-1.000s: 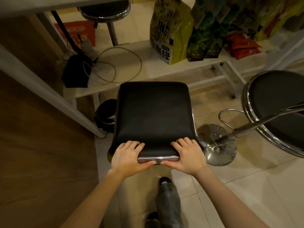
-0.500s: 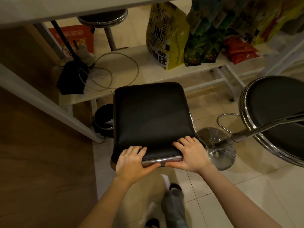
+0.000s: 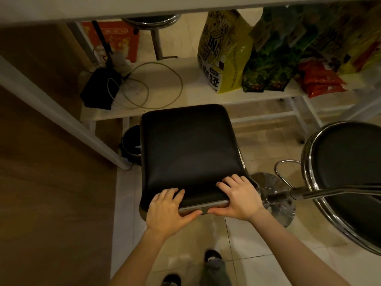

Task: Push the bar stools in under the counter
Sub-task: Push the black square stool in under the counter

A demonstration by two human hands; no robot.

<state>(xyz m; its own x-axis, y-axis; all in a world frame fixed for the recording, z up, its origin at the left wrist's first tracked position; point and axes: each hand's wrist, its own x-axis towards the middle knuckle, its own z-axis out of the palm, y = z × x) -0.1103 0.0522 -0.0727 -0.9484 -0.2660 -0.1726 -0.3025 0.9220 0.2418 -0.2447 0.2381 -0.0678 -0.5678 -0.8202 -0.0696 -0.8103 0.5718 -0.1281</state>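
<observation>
Pushing the square bar stool (image 3: 189, 149) toward the counter (image 3: 144, 7)

You are gripping its near edge with both hands, left hand (image 3: 167, 211) and right hand (image 3: 239, 197) side by side, fingers curled over the seat. The stool is standing directly ahead of you, its far edge nearing the lower shelf (image 3: 185, 91); the round bar stool (image 3: 346, 180) is waiting at your right

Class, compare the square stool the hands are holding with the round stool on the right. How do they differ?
The square stool has a squarish padded seat; the round stool has a circular seat ringed in chrome. Both hands, left hand and right hand, grip the square stool's near edge; nothing touches the round stool. Both seats are black.
</observation>
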